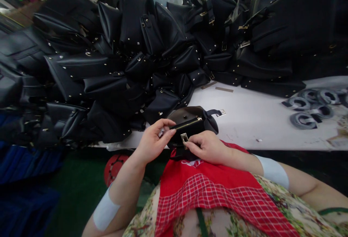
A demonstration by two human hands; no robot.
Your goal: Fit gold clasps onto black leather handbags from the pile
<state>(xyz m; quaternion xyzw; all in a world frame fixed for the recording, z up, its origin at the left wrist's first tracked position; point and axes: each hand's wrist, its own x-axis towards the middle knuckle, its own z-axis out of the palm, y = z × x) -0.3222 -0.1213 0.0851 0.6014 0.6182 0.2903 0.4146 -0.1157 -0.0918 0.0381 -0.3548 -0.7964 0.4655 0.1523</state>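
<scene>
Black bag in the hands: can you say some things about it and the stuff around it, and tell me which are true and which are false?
1. The left hand and the right hand both hold the small black bag. True.
2. The bag's zip is silver. False: it is gold-coloured.
3. A pile of black bags lies on the white table behind it. True.
4. The apron is blue. False: it is red, with a checked part.
5. Grey rolls lie on the table to the right. True.
</scene>
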